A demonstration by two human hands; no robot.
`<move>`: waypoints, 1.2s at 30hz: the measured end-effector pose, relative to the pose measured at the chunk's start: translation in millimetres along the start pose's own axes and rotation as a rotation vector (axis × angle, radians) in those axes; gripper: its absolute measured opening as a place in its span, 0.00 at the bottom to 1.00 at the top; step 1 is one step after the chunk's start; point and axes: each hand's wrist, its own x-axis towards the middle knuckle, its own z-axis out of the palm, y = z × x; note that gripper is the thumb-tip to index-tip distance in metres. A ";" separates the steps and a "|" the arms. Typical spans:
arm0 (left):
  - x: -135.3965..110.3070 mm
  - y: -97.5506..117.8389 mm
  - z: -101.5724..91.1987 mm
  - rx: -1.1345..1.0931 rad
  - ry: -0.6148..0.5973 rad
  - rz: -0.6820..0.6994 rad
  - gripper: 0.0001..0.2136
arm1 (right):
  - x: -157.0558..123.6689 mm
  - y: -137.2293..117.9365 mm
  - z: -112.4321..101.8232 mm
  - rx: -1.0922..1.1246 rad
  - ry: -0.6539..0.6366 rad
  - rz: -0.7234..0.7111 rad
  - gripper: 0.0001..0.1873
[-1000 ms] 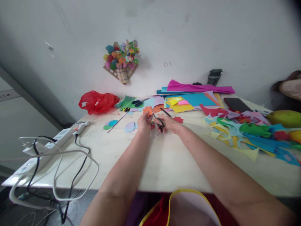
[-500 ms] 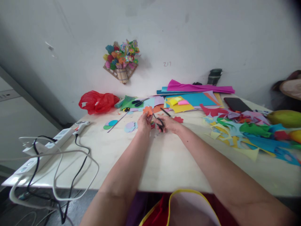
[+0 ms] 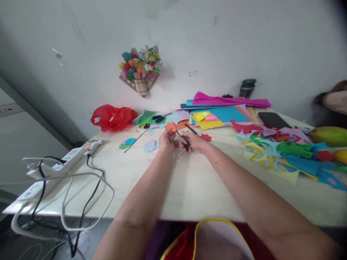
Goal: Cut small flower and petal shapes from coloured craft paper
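Pinched in my left hand is an orange paper flower with a scalloped edge. My right hand is closed round the handles of black-handled scissors, whose blades point up and left, at the flower's right edge. Whether the blades touch the paper I cannot tell. A red scalloped paper flower lies just right of my right hand. On the left of my left hand rest pale purple and blue scalloped paper pieces. Further left are round paper pieces in blue, green and purple.
Paper scraps cover the table's right side, near a dark phone. Coloured sheets, a second pair of scissors and a red plastic bag lie at the back. A power strip with loose cables lines the left edge.
Almost nothing differs. Both hands stay in the same place, with the flower and the scissors held as before.
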 end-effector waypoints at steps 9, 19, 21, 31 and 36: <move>2.7 -1.6 -1.2 0.000 0.008 -0.002 0.06 | -1.6 -2.3 0.9 -0.007 0.020 0.002 0.19; -3.3 3.2 3.1 -0.032 0.033 -0.036 0.08 | -2.9 -4.1 4.2 -0.045 0.030 -0.007 0.20; -3.7 3.7 3.6 -0.044 0.038 -0.048 0.08 | -2.0 -3.3 4.9 -0.052 0.031 -0.012 0.20; -1.9 5.0 2.8 -0.021 0.031 -0.058 0.08 | 2.0 -1.2 6.3 -0.096 0.046 -0.016 0.18; -1.2 5.1 2.6 -0.028 0.012 -0.070 0.09 | 1.3 -1.0 6.1 -0.093 0.035 -0.024 0.18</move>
